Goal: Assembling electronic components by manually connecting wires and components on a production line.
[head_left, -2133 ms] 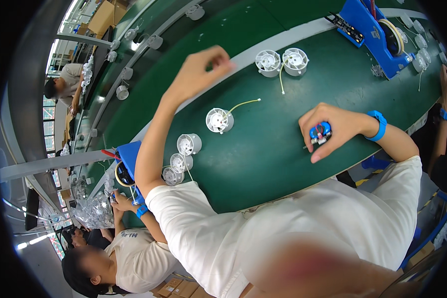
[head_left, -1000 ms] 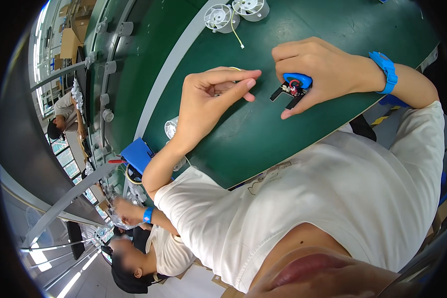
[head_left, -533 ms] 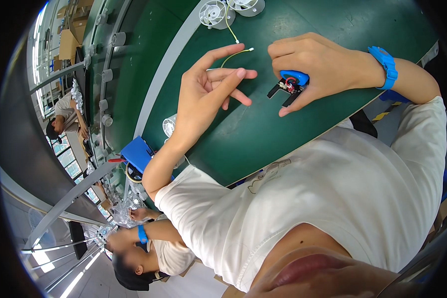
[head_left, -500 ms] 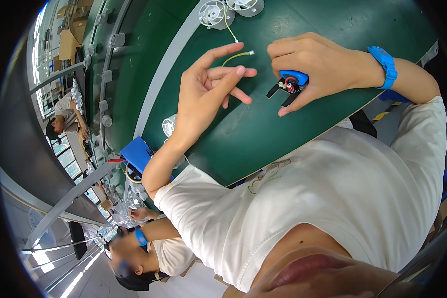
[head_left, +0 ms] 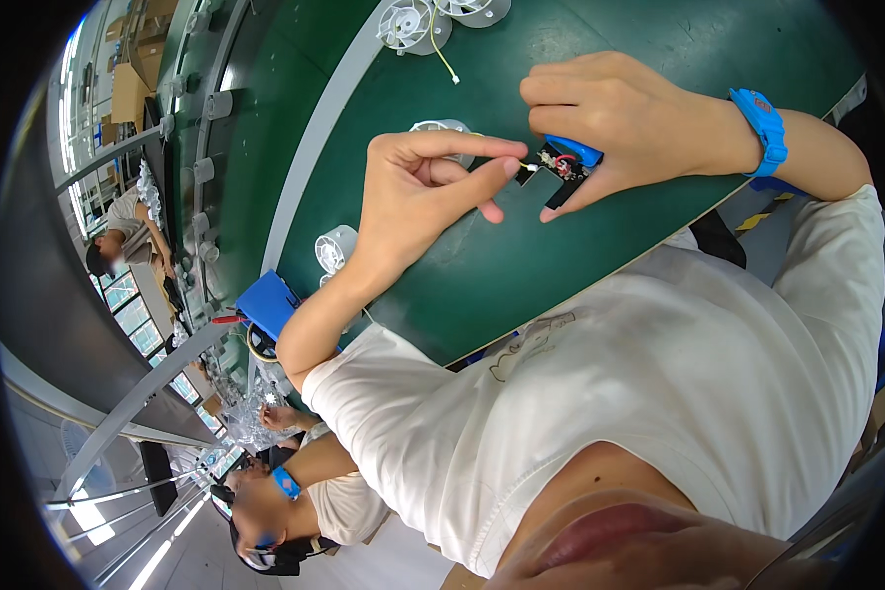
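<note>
My right hand (head_left: pixel 624 123) grips a black circuit board (head_left: pixel 564 189) with a blue cylindrical battery (head_left: pixel 577 150) and short red wires on it. Thumb and index finger of my left hand (head_left: pixel 413 192) are pinched together on a small white plug (head_left: pixel 529 168) at the board's left edge. Whether the plug sits in a socket cannot be made out. Behind the left hand, a white fan (head_left: pixel 441 126) is mostly hidden, a bit of yellowish wire showing beside it.
Two white fans, one (head_left: pixel 403 27) trailing a yellowish wire, lie at the green table's (head_left: pixel 521 285) far side. Another white fan (head_left: pixel 334 251) sits by my left forearm, near a blue box (head_left: pixel 268 303). A co-worker (head_left: pixel 339 492) sits to my left; a conveyor (head_left: pixel 256 128) carries white parts.
My left hand has moved right and gone from spread fingers to a pinch at the board's edge. A fan behind that hand has come into view. The right hand keeps its hold.
</note>
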{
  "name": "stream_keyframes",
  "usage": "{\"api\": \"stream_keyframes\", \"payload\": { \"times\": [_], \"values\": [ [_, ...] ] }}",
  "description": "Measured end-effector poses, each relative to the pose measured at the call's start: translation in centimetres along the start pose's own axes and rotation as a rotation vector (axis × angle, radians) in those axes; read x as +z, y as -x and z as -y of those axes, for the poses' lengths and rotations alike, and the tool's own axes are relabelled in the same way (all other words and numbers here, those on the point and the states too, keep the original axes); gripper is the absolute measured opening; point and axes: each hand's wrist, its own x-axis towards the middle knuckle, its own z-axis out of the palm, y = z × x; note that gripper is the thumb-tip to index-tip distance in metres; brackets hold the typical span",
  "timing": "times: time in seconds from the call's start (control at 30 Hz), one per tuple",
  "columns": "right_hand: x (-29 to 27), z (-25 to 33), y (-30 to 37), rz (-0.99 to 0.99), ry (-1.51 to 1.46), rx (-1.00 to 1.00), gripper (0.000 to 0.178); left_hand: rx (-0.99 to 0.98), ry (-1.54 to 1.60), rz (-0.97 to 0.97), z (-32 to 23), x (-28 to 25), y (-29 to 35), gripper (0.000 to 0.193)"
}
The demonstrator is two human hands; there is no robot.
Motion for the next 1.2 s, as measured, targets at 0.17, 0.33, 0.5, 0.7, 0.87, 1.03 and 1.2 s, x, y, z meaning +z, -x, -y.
{"api": "stream_keyframes", "payload": {
  "times": [0.17, 0.33, 0.5, 0.7, 0.87, 1.03, 1.2],
  "values": [
    [0.2, 0.1, 0.2, 0.022, 0.010, 0.009, 0.054, -0.043, -0.024, -0.001, 0.3, 0.6, -0.5, 0.009],
    [0.4, -0.1, 0.5, 0.050, 0.101, -0.023, 0.054, 0.055, -0.208, -0.038, 0.4, 1.8, -0.6, 0.007],
    [0.7, 0.0, 0.8, 0.033, 0.151, -0.067, 0.054, 0.181, -0.404, -0.071, 0.7, 2.2, -1.0, 0.007],
    [0.5, 0.1, 1.0, 0.044, 0.180, -0.087, 0.052, 0.164, -0.461, -0.078, 0.4, 2.5, -0.7, 0.011],
    [0.7, 0.1, 1.1, 0.014, 0.183, -0.094, 0.052, 0.064, -0.350, -0.008, 0.4, 2.3, -0.9, 0.011],
    [0.4, 0.4, 1.0, 0.067, 0.209, -0.043, 0.047, 0.037, -0.007, 0.051, 0.7, 1.9, -0.8, 0.011],
    [0.3, 0.4, 1.0, 0.092, 0.217, -0.030, 0.045, 0.029, 0.015, 0.065, 0.4, 1.7, -0.6, 0.014]
  ]
}}
